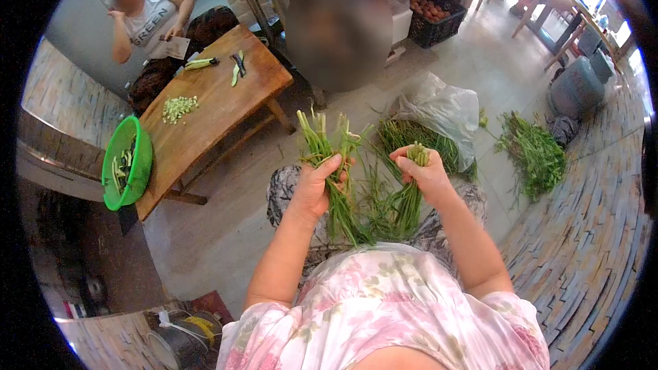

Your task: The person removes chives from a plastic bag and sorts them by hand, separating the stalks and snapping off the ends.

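Green left bunch (317, 138): we are clamping it in our left hand (320, 181), thumb across the stems, their ends pointing away from us.
Right bunch (407, 207): we are closing our right hand (426, 173) around it, stem ends poking out above the fingers, the rest hanging toward our lap.
Hands: we are holding them apart, above our lap.
Plastic bag (449, 111): it is lying beyond our right hand, partly covering a pile of greens (411, 137).
Floor (490, 192): it is bearing leafy greens (536, 157) to our right.
Counter (219, 106): it is carrying chopped pieces (179, 109); a green basket (146, 164) is standing against its near end, and a person (156, 14) is sitting behind.
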The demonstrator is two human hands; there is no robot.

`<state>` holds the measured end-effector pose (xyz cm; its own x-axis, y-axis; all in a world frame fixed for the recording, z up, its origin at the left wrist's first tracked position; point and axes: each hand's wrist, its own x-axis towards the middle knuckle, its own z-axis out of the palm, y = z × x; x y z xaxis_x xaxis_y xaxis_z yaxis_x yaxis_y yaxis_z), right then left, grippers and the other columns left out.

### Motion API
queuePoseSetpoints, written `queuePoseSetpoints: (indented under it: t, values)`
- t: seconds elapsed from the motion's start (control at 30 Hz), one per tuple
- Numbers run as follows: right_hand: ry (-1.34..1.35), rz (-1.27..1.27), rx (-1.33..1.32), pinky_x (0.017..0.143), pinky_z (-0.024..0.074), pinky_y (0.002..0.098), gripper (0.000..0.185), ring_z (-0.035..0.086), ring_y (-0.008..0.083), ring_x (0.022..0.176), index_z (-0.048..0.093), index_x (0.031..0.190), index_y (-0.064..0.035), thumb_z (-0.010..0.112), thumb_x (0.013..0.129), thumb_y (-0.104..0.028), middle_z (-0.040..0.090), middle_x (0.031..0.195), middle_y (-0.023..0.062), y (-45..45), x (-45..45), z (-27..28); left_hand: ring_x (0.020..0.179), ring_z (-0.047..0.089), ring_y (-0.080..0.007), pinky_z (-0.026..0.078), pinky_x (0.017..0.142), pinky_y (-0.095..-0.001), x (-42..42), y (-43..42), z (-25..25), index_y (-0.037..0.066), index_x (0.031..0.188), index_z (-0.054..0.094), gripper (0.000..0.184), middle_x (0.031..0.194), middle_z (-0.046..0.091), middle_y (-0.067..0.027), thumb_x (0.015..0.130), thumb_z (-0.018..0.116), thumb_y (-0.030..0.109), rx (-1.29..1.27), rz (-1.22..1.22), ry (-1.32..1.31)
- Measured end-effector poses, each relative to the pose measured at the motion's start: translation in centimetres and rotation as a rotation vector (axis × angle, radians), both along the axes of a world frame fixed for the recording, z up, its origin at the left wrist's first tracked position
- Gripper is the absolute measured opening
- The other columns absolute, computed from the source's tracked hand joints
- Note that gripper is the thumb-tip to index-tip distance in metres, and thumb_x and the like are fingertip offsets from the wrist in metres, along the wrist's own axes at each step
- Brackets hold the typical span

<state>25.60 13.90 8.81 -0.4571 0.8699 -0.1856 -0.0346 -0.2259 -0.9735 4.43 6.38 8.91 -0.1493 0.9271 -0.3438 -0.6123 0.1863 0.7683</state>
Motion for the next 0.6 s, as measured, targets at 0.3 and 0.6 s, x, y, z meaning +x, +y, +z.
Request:
queuePoseSetpoints:
  t: [0.3, 0.6]
  values:
    - [-0.227, 0.056, 0.359, 0.061, 0.0429, 0.0261, 0.019, 0.051, 0.0092, 0.065, 0.059, 0.091, 0.0026, 0.061, 0.078, -0.01, 0.059, 0.073, -0.0001, 0.8, -3.0, 2.5, 0.063, 0.053, -0.0118, 0.042, 0.052, -0.0254, 1.9, -0.1, -0.1, 0.002, 0.093, 0.057, 0.023, 0.083, 0.061, -0.0067, 0.077, 0.066, 0.016, 0.008, -0.085, 0.218]
    - [0.097, -0.218, 0.106, 0.05, 0.0398, 0.0244, 0.01, 0.047, 0.0105, 0.052, 0.057, 0.079, -0.0016, 0.062, 0.079, -0.011, 0.05, 0.059, 0.0004, 2.1, -0.6, 1.7, 0.061, 0.052, -0.0126, 0.042, 0.051, -0.0261, 0.7, -0.4, -1.2, 0.002, 0.093, 0.055, 0.025, 0.081, 0.06, -0.0054, 0.077, 0.066, 0.017, -0.028, 0.003, 0.201]
